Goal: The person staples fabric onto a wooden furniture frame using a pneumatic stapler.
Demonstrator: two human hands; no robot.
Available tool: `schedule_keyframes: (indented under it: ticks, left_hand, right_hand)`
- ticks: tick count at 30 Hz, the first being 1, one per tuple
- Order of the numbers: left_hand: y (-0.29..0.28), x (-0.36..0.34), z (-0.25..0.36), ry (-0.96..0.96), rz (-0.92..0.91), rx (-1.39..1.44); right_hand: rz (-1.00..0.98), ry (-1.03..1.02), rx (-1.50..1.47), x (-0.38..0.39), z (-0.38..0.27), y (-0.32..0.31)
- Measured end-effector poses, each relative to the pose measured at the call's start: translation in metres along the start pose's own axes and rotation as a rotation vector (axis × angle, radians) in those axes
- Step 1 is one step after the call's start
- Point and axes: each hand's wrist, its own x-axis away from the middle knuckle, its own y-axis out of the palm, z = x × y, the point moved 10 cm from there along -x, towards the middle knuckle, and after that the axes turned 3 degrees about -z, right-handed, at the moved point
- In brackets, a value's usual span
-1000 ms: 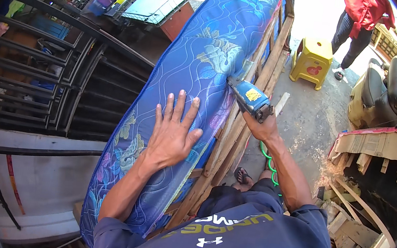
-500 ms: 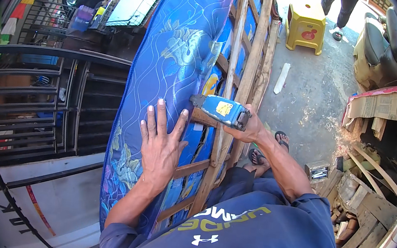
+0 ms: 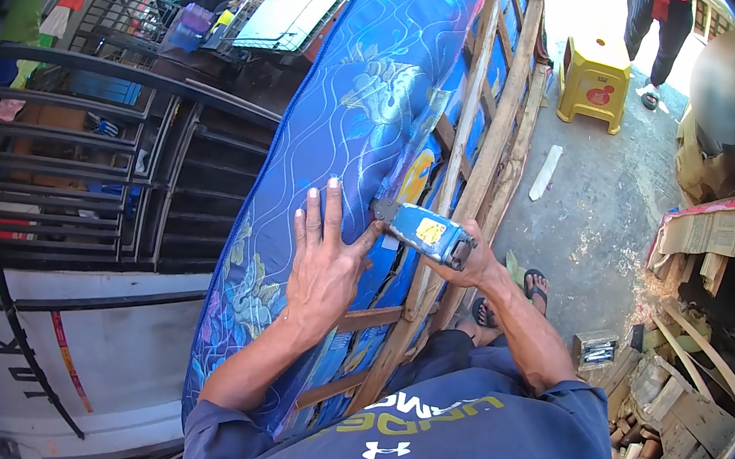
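Note:
A blue quilted fabric cover (image 3: 374, 102) with leaf-like patterns lies over the edge of a long wooden slatted frame (image 3: 492, 135). My left hand (image 3: 323, 270) is spread flat on the fabric, several fingers pointing away from me and one finger reaching to the tool's nose. My right hand (image 3: 476, 266) is closed around a blue staple gun (image 3: 427, 232) with a yellow label on its body. The gun's nose rests at the fabric's edge, just right of my left fingers; the exact contact point is hidden. Much of its handle is hidden under the body.
Black metal railings (image 3: 54, 164) stand on the left. A yellow plastic stool (image 3: 594, 83) is beyond the frame, near a person's legs (image 3: 655, 35). A white strip (image 3: 545, 172) lies on the concrete floor. Scrap wood (image 3: 683, 424) and a small open box (image 3: 596, 349) sit at right.
The whole view has shifted, so things sit further right. My left hand has moved closer to the gun's nose, one finger now beside it. The staple gun stays in my right hand.

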Motion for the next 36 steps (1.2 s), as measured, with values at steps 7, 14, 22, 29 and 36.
schedule_keyframes:
  ticks: [7,14,22,29,36]
  left_hand:
    - [-0.021,-0.014,-0.124,0.076,0.103,1.059]
    - [0.087,-0.007,-0.244,-0.506,-0.009,0.592]
    - [0.018,0.055,-0.067,0.102,-0.026,0.385]
    - [-0.010,0.076,-0.013,0.155,-0.007,0.032]
    - [0.005,0.091,0.008,0.127,-0.123,-0.088]
  right_hand:
    - [0.242,0.236,-0.041,0.027,-0.003,-0.001]
    - [0.264,0.345,0.000,0.040,0.001,0.029]
    - [0.358,0.317,0.089,0.048,-0.006,0.032]
    - [0.321,0.517,-0.062,0.052,-0.012,0.020]
    - [0.229,0.355,-0.023,0.077,-0.005,0.035]
